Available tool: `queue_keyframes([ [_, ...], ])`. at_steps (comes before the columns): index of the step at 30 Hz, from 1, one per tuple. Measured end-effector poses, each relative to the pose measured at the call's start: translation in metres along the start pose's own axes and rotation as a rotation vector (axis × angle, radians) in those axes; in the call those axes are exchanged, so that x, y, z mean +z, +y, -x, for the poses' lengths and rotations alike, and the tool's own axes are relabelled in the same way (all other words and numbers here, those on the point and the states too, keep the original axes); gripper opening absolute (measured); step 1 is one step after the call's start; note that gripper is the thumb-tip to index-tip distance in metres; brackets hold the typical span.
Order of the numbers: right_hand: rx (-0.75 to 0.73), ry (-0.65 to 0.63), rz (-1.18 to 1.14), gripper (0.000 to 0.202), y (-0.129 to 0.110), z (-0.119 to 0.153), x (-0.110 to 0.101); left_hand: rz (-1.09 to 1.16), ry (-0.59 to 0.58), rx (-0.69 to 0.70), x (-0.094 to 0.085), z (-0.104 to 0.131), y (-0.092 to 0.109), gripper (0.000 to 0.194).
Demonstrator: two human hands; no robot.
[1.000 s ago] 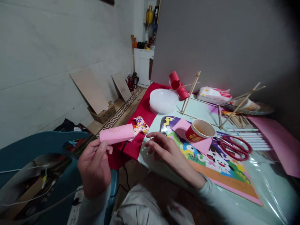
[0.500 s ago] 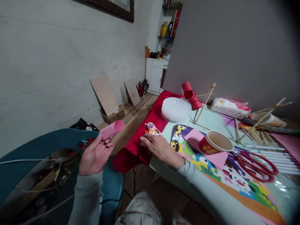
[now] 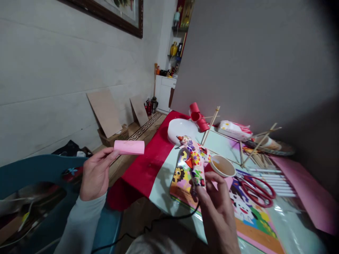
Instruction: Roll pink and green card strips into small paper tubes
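A rolled pink paper tube (image 3: 129, 147) is pinched at its left end between the thumb and fingers of my left hand (image 3: 95, 173), above the floor and the red cloth's edge. My right hand (image 3: 218, 208) grips the handle of a flower-patterned glue gun (image 3: 195, 158), raised over the table, its orange-brown nozzle pointing up and left. A black cord hangs from the handle. Just behind the gun stands a paper cup (image 3: 224, 165) with liquid in it, on the cartoon-printed board (image 3: 246, 208).
A white plate (image 3: 181, 129), joined red paper rings (image 3: 195, 116) and stick frames (image 3: 210, 125) stand at the back. Red-handled scissors (image 3: 258, 190), white sticks (image 3: 274, 181) and a tissue pack (image 3: 235, 129) lie rightward. A blue-green chair (image 3: 113, 215) is at left.
My right hand has taken up the glue gun from the red cloth and moved right and nearer with it. The pink tube has turned to lie level. The view has shifted.
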State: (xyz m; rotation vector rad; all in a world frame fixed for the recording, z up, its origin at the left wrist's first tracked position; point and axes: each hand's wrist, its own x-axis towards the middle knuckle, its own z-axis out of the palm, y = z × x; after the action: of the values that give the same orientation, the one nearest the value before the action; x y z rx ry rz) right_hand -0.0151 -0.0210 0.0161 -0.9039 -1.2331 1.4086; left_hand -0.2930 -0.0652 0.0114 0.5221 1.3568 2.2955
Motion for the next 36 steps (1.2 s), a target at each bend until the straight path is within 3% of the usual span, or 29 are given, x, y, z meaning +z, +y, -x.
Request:
queue_keyframes([
  [3,0.058,0.112,-0.085,0.041,-0.012,0.002,-0.021,-0.031,-0.132,-0.055,0.03,0.002,0.004,0.03],
  [8,0.03,0.006,-0.176,0.029,-0.036,-0.012,-0.058,-0.068,-0.439,-0.244,0.084,0.007,0.004,0.032],
  [13,0.053,-0.101,-0.146,0.029,-0.067,-0.023,-0.082,-0.124,-0.773,-0.416,0.138,0.014,-0.01,0.035],
  [18,0.038,-0.081,-0.037,0.033,-0.06,-0.034,-0.1,-0.203,-0.936,-0.431,0.177,0.024,-0.031,0.031],
  [22,0.134,-0.006,0.04,0.038,-0.044,-0.041,-0.112,-0.313,-1.029,-0.409,0.191,0.032,-0.047,0.026],
  [28,0.069,-0.047,0.17,0.032,-0.035,-0.046,-0.12,-0.425,-1.094,-0.323,0.191,0.04,-0.059,0.024],
  [33,0.069,-0.051,0.2,0.031,-0.03,-0.045,-0.121,-0.481,-1.079,-0.402,0.188,0.043,-0.062,0.031],
  [36,0.14,-0.024,0.121,0.031,-0.032,-0.042,-0.122,-0.499,-1.049,-0.359,0.185,0.044,-0.063,0.036],
])
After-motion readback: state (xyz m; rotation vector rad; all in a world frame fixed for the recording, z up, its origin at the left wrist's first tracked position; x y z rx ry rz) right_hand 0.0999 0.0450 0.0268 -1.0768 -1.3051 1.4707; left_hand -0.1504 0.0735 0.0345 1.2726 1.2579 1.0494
